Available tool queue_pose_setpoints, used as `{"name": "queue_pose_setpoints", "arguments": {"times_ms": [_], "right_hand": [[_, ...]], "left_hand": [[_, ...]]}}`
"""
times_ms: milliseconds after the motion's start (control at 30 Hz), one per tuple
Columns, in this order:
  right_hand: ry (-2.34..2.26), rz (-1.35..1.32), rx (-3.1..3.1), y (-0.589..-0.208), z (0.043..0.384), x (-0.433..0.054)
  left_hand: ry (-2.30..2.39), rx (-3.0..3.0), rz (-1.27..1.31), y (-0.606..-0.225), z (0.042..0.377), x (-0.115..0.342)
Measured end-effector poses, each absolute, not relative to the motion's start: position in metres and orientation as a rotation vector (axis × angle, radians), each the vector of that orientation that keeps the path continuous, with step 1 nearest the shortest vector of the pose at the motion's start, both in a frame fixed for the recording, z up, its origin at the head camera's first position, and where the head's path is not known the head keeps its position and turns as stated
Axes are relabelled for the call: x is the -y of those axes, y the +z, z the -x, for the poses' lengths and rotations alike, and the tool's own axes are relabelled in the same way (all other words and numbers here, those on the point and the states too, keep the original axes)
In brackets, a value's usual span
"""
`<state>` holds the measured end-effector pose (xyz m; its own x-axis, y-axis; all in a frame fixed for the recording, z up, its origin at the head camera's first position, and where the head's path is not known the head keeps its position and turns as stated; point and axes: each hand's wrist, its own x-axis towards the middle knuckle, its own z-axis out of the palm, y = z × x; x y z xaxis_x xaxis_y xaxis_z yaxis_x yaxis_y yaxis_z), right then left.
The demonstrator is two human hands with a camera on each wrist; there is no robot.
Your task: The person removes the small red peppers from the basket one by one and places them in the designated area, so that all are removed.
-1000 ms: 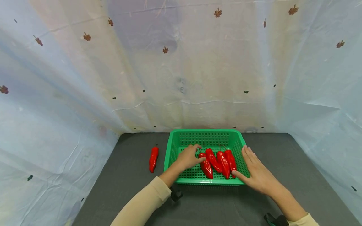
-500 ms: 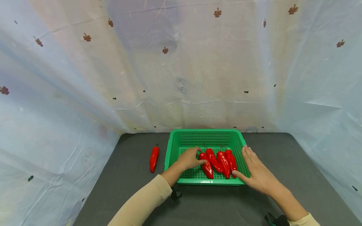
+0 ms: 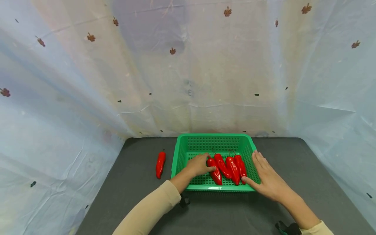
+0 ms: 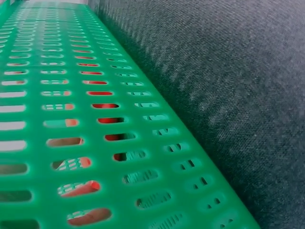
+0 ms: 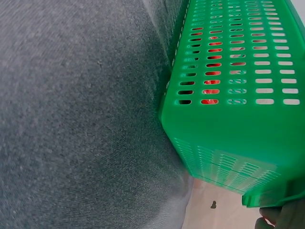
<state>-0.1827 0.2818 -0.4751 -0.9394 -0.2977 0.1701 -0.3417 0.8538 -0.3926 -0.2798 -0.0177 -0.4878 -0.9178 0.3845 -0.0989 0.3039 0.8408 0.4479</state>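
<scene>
A green plastic basket [image 3: 211, 188] with slotted walls holds several glossy red chili peppers lying side by side. My left hand [image 3: 197, 165] reaches over the near left part of the basket. Its thumb and fingers are curled about the upper part of the leftmost red pepper [image 3: 216, 178]. My right hand [image 3: 268, 180] lies along the basket's right rim with straight fingers, the thumb pointing in toward the rightmost pepper [image 3: 241, 165]. In the left wrist view the slotted wall [image 4: 71, 114] fills much of the frame, with red showing through. Fingertips [image 5: 263, 223] appear at the right wrist view's lower corner.
One more red pepper [image 3: 160, 164] lies on the dark grey tabletop [image 3: 141, 182], left of the basket. A pale plastic sheet [image 3: 205, 75] with small leaf marks hangs behind and at both sides. Black straps [image 3: 289, 228] are at the wrists.
My left hand has come down and slightly right, its fingers closing in on the leftmost pepper. The right hand stays at the rim. The view has shifted a little.
</scene>
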Motion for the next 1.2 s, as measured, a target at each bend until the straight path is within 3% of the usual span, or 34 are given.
{"name": "queue_pose_setpoints", "arguments": {"times_ms": [567,1200], "right_hand": [[0.649,-0.516,2.909,-0.4745,0.1828,-0.2818],[0.657,-0.498,2.919,-0.4759,0.183,-0.2816]], "left_hand": [[0.68,-2.828,-0.581,-0.4879,0.2803,0.0158],[1.023,-2.577,-0.602,-0.4845,0.2825,0.0184]]}}
